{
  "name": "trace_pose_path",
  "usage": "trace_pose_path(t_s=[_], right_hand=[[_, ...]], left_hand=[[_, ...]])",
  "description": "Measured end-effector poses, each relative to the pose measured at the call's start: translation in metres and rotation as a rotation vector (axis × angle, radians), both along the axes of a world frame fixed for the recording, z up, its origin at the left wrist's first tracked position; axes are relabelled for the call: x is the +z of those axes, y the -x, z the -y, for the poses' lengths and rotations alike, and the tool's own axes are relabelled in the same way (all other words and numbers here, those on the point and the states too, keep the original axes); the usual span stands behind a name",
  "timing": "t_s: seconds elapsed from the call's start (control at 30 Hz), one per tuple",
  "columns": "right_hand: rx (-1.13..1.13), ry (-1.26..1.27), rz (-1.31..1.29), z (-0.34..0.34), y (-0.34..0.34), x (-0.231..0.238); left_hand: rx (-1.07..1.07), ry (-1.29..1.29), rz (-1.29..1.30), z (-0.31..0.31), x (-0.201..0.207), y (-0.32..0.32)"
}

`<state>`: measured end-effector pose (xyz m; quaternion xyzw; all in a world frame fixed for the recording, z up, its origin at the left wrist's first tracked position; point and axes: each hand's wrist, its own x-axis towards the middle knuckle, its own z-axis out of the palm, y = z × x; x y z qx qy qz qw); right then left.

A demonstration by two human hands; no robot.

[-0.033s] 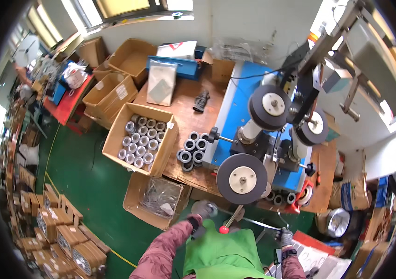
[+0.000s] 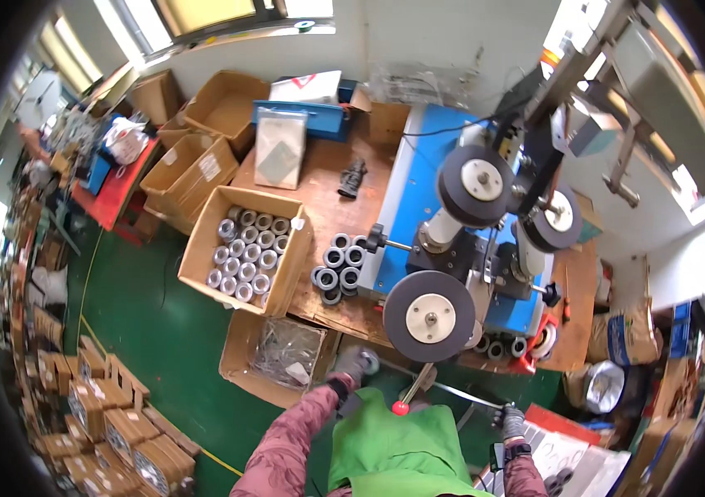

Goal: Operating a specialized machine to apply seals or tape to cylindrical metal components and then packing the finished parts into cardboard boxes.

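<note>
Head view: left hand (image 2: pixel 355 363), gloved, has its fingers closed on a small metal ring (image 2: pixel 369 361) at 6 o'clock below the front wheel (image 2: pixel 429 316). Ring is judged rigid, dense and smooth; grip its outer rim. Right hand (image 2: pixel 511 422) fingers: cannot tell.

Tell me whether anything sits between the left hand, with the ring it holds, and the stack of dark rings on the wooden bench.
Nothing visible blocks it. The left hand holds a metal ring just below the bench edge; the dark rings lie straight beyond, across bare wood.
</note>
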<state>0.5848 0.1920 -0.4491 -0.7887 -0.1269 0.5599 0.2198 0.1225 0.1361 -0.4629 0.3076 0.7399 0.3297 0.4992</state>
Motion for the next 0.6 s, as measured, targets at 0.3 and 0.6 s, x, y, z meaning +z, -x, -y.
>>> trace_pose_path(t_s=[0.3, 0.6], right_hand=[[-0.113, -0.244, -0.061, 0.051, 0.02, 0.099], [-0.366, -0.309, 0.375, 0.152, -0.13, 0.111]], left_hand=[[-0.313, 0.11, -0.433, -0.078, -0.114, 0.101], [-0.097, 0.264, -0.021, -0.093, -0.097, 0.079]])
